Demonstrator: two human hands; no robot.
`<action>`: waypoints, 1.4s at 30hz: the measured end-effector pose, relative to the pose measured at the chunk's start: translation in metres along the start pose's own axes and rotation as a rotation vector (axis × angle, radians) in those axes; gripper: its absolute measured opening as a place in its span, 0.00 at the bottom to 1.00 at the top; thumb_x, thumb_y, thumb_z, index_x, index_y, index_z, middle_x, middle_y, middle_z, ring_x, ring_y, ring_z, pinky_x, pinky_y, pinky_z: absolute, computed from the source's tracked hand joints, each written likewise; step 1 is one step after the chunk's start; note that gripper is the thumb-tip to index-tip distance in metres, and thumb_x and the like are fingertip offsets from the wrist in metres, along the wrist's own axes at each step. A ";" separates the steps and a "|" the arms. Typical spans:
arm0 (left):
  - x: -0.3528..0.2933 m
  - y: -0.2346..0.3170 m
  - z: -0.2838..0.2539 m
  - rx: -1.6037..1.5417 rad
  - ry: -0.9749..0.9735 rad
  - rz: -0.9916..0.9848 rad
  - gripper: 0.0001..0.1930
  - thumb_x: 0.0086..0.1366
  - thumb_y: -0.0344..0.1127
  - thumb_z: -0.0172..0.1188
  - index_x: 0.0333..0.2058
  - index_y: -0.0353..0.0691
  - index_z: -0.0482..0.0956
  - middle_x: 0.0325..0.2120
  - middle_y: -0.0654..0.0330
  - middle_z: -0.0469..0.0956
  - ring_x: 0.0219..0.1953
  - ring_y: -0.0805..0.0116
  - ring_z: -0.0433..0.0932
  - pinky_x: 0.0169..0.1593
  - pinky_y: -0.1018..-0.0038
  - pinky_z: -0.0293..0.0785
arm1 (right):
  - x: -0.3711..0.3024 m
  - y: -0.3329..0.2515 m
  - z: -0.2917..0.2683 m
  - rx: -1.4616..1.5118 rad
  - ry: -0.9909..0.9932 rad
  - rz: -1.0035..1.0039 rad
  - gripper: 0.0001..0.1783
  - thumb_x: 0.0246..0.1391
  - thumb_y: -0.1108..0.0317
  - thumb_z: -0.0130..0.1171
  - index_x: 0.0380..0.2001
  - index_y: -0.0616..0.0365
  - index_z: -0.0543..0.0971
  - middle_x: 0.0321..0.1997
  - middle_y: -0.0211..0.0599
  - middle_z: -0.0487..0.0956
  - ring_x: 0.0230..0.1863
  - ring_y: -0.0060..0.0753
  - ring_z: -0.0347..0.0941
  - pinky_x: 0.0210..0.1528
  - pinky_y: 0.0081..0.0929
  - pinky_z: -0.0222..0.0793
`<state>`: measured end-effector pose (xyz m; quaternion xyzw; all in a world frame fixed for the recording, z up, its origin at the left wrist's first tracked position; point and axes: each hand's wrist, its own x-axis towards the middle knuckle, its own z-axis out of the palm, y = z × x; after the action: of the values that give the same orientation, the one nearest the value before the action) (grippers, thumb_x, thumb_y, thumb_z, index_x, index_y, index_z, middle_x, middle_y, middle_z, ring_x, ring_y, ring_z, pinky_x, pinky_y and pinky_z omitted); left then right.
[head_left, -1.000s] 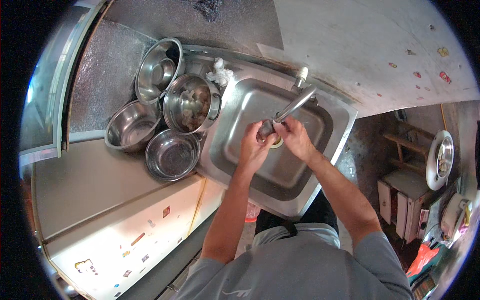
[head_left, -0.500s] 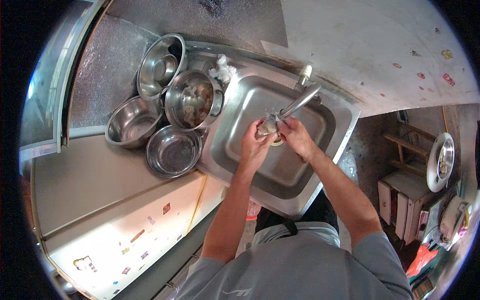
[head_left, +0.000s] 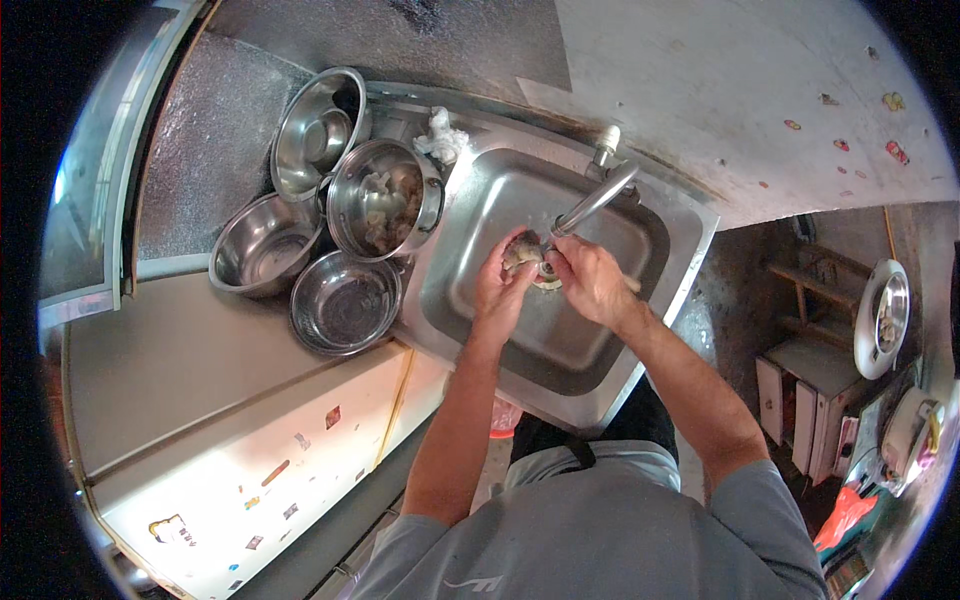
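Overhead, head view: steel sink (head_left: 640, 330) set in a counter, with a curved tap (head_left: 592, 202) arching over its basin. Left hand (head_left: 503, 282) and right hand (head_left: 588, 280) meet just under the spout, above the drain. Both are curled closed on a small greyish piece of food (head_left: 523, 248), the left cupping it from below, the right pinching it from the side; what kind of food cannot be told. Left of the sink, four steel bowls stand touching one another: a bowl of pale pieces (head_left: 384, 200) nearest the basin, an empty bowl (head_left: 318, 132) behind it, a second (head_left: 262, 244) to its left, a third (head_left: 345, 304) in front. White rag (head_left: 440, 140) lies at the sink's back corner. Cream cabinet (head_left: 250, 470) runs below the counter.
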<state>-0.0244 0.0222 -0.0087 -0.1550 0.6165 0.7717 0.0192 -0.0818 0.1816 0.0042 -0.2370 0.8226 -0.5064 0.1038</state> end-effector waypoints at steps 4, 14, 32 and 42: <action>-0.002 0.001 0.001 0.079 -0.014 0.030 0.25 0.64 0.27 0.56 0.61 0.36 0.65 0.50 0.57 0.75 0.47 0.71 0.75 0.46 0.75 0.77 | 0.001 -0.007 -0.006 -0.061 0.059 -0.107 0.06 0.56 0.71 0.54 0.34 0.63 0.74 0.32 0.52 0.76 0.36 0.60 0.75 0.38 0.49 0.70; -0.005 0.005 0.005 0.045 -0.007 -0.007 0.24 0.64 0.24 0.56 0.60 0.33 0.65 0.47 0.57 0.76 0.46 0.73 0.76 0.49 0.77 0.74 | -0.001 0.002 -0.003 -0.211 -0.029 -0.093 0.06 0.53 0.72 0.55 0.35 0.60 0.74 0.30 0.50 0.77 0.33 0.58 0.75 0.35 0.49 0.71; -0.003 -0.006 0.006 -0.127 0.014 -0.034 0.25 0.63 0.25 0.57 0.60 0.33 0.66 0.49 0.60 0.74 0.49 0.73 0.73 0.55 0.76 0.68 | 0.000 0.006 -0.003 -0.247 -0.018 -0.072 0.08 0.53 0.70 0.56 0.38 0.58 0.76 0.31 0.49 0.77 0.34 0.57 0.76 0.36 0.48 0.73; -0.004 0.004 0.014 -0.066 0.061 -0.020 0.27 0.61 0.23 0.59 0.59 0.32 0.66 0.51 0.60 0.73 0.52 0.72 0.71 0.58 0.75 0.65 | -0.004 0.007 0.000 -0.126 0.067 -0.078 0.10 0.53 0.73 0.55 0.39 0.58 0.77 0.32 0.47 0.78 0.34 0.56 0.76 0.36 0.48 0.73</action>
<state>-0.0248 0.0353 -0.0010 -0.1852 0.5893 0.7864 0.0031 -0.0804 0.1860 -0.0021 -0.2578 0.8460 -0.4649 0.0415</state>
